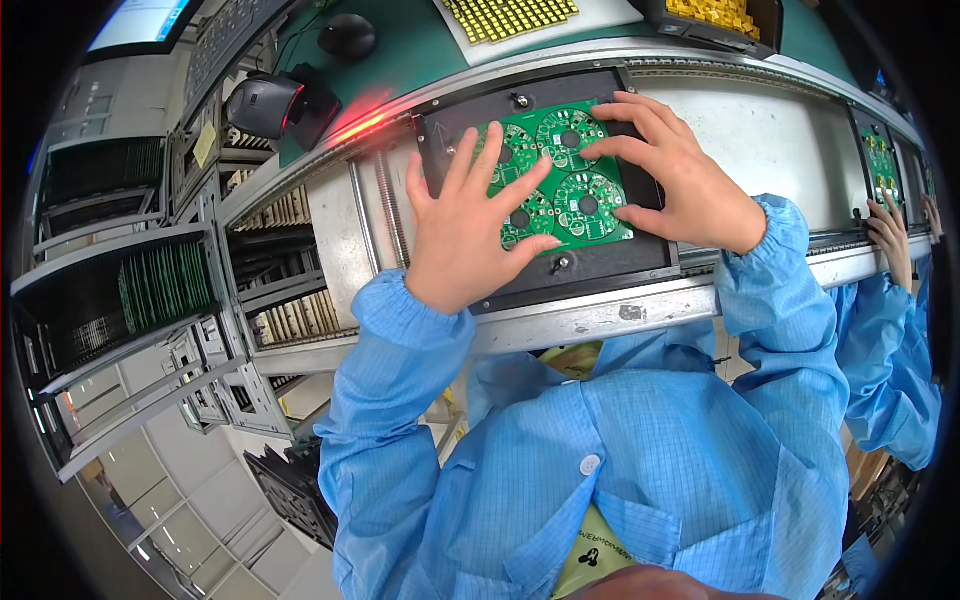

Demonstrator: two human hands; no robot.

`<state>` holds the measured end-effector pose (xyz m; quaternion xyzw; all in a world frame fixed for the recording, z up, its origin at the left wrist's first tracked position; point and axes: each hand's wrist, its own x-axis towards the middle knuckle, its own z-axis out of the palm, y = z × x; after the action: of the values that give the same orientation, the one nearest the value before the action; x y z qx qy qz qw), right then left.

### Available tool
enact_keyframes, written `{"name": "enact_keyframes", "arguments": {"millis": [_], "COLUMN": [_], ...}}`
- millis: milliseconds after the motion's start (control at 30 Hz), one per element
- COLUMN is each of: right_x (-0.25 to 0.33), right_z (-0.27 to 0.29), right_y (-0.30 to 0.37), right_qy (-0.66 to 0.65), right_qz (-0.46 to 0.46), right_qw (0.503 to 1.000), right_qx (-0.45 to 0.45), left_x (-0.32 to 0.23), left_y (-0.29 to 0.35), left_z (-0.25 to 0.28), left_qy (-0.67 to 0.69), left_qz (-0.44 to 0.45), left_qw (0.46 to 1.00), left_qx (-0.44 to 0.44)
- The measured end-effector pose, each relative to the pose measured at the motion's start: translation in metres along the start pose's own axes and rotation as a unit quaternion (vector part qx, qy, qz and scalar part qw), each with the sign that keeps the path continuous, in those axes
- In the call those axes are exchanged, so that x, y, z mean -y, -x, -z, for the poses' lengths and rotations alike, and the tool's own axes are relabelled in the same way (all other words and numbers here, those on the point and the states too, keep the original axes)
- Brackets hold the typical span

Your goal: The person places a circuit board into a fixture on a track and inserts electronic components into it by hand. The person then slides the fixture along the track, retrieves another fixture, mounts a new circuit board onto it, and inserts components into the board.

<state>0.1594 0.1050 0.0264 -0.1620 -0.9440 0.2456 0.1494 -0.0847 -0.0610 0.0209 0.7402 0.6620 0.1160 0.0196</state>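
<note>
A green circuit board panel (pixel 553 182) with several round board sections lies in a black carrier frame (pixel 515 292) on the conveyor. Over the panel's left part spreads my left hand (pixel 470 225), fingers apart and palm down, covering some of it. My right hand (pixel 685 180) reaches in from the right, fingers curved and apart, their tips at the panel's right edge. Neither hand is wrapped round anything. Small metal knobs stand on the frame, one at its far side (pixel 520 100) and one at its near side (pixel 561 264).
A barcode scanner (pixel 265 106) casts red light on the far rail, with a black mouse (pixel 347 36) behind it. Yellow parts fill a black bin (pixel 712 17) at the back right. Board racks (pixel 110 300) stand left. A co-worker's hand (pixel 889 238) is beside another carrier at right.
</note>
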Motion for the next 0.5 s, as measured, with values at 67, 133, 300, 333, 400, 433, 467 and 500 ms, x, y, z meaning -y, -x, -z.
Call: {"name": "enact_keyframes", "arguments": {"millis": [67, 133, 300, 333, 400, 433, 467, 500], "right_x": [0.000, -0.001, -0.003, -0.003, 0.003, 0.004, 0.004, 0.005], "right_z": [0.002, 0.009, 0.011, 0.005, -0.004, -0.008, -0.011, -0.014], "right_y": [-0.001, -0.002, 0.010, 0.012, 0.011, 0.012, 0.012, 0.011], "right_qy": [-0.011, -0.022, -0.089, -0.073, -0.053, -0.040, -0.026, -0.028], "right_qz": [0.009, 0.020, 0.014, 0.000, 0.014, 0.015, 0.016, 0.017], "right_qw": [1.000, 1.000, 0.992, 0.994, 0.998, 0.999, 0.999, 0.999], "right_qx": [-0.002, -0.002, 0.085, 0.075, 0.042, 0.025, 0.008, 0.007], "left_x": [-0.006, -0.005, 0.000, 0.004, 0.009, 0.012, 0.016, 0.016], "left_y": [0.002, 0.004, 0.008, 0.008, 0.009, 0.010, 0.011, 0.012], "left_z": [-0.001, -0.002, -0.007, -0.008, -0.008, -0.004, 0.003, 0.008], "left_qy": [0.001, 0.002, 0.016, 0.016, 0.009, 0.009, 0.073, 0.137], "left_qz": [0.005, 0.013, 0.005, 0.006, -0.022, -0.021, -0.058, -0.095], "left_qw": [1.000, 1.000, 1.000, 1.000, 0.999, 0.999, 0.995, 0.986], "left_qx": [0.002, 0.002, -0.007, -0.007, -0.037, -0.036, -0.023, -0.009]}}
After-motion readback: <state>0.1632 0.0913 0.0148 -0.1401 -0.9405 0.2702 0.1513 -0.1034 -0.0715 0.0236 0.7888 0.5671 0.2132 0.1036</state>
